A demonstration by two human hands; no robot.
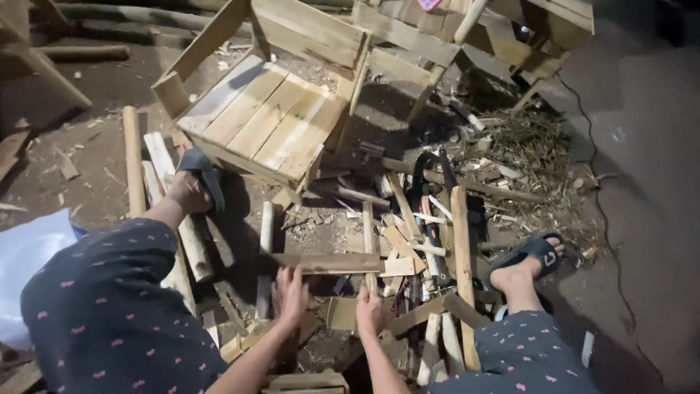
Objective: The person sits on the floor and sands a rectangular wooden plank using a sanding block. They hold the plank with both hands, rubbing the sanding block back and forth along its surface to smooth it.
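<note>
I sit on the ground with my legs spread, looking down at a heap of wood offcuts. My left hand (290,293) rests fingers spread on the pile, just below a flat wooden slat (328,262) that lies crosswise. My right hand (370,312) lies beside it on the scraps, fingers loosely curled, holding nothing that I can see. A long upright plank (461,248) runs along the right of the heap. My feet wear dark sandals, the left foot (191,188) near the chair, the right foot (523,264) at the pile's edge.
A small chair of pale wooden slats (262,117) stands ahead at the top left. More wooden frames (467,36) lean behind it. A saw with a dark handle (430,219) lies among the offcuts. Shavings and twigs (532,160) cover the right. A black cable (605,219) runs down the far right.
</note>
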